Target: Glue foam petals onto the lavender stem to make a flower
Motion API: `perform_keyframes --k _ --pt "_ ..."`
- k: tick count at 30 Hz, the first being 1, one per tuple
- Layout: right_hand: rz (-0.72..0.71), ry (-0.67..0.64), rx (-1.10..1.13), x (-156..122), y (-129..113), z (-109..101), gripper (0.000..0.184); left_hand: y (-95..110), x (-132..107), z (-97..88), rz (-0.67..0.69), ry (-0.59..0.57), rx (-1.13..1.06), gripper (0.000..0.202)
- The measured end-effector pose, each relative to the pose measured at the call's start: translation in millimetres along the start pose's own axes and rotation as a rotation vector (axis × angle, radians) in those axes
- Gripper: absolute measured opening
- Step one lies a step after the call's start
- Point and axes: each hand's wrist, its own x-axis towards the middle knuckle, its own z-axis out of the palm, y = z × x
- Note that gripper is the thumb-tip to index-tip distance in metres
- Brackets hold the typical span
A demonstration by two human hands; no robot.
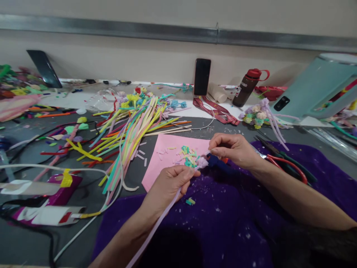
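Observation:
My left hand (170,183) is closed round a pale lilac pipe-cleaner stem (156,225) that runs down toward the bottom edge. At the stem's top sits a small lilac fluffy flower head (202,162). My right hand (233,149) pinches at that head, fingers pressed together. Both hands hover over a purple cloth (223,219), beside a pink paper sheet (167,156) strewn with small coloured snippets (187,155).
A fan of coloured pipe cleaners (134,130) lies left of the pink sheet. Red-handled pliers (281,163) rest on the cloth at right. A phone (202,76), a brown bottle (247,87), a lanyard (216,110) and a small flower bouquet (258,113) stand behind. Cables and tape lie at left.

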Motion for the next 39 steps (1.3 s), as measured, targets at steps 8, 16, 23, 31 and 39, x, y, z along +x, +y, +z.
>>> perform_keyframes --k 8,16,23,31,39 --pt "0.028 -0.001 -0.036 -1 -1 4 0.006 -7 2 -4.9 0.001 -0.042 -0.056 0.021" --pt "0.024 -0.006 -0.021 -1 1 7 0.008 -4 -1 -4.0 -0.05 0.024 0.11 0.023" --pt "-0.002 -0.03 -0.02 -2 6 8 0.006 -5 -2 4.4 0.15 0.188 0.431 0.016" --pt "-0.042 -0.053 -0.095 -2 9 11 0.004 -12 -1 -1.7 0.185 0.168 0.581 0.016" --pt "-0.016 -0.053 -0.105 -2 7 13 0.004 -10 -1 -4.0 0.13 0.137 0.561 0.02"
